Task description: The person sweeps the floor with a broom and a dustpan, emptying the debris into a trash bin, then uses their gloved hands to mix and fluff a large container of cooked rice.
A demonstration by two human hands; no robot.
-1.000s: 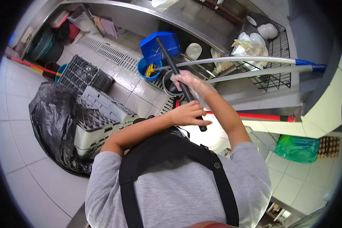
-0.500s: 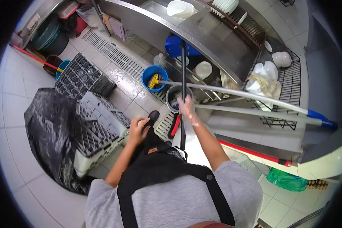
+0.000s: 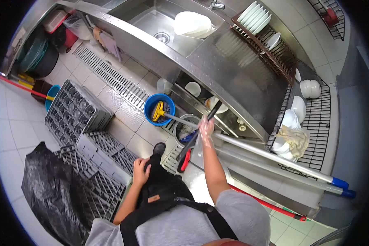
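Observation:
My right hand, in a clear plastic glove, is closed round a black pole that slants down towards the floor drain. Just beyond it stand a blue bucket and a grey bucket with dark water. A yellow mop head rests in the blue bucket; its long silver handle passes beside my right hand. Near the pole's lower end is a red-and-black tool, partly hidden. My left hand looks bare, fingers loosely bent and apart beside my dark trousers, holding nothing visible.
On my left are a grey glass rack, more crates and a black plastic bag. Ahead runs a steel sink counter with a dish rack. Bowls and a cloth sit on a wire shelf at right.
The black pole has swung from upright in view to a slant, and its blue upper part has left view. My left hand has lowered slightly. My view has shifted towards the sink.

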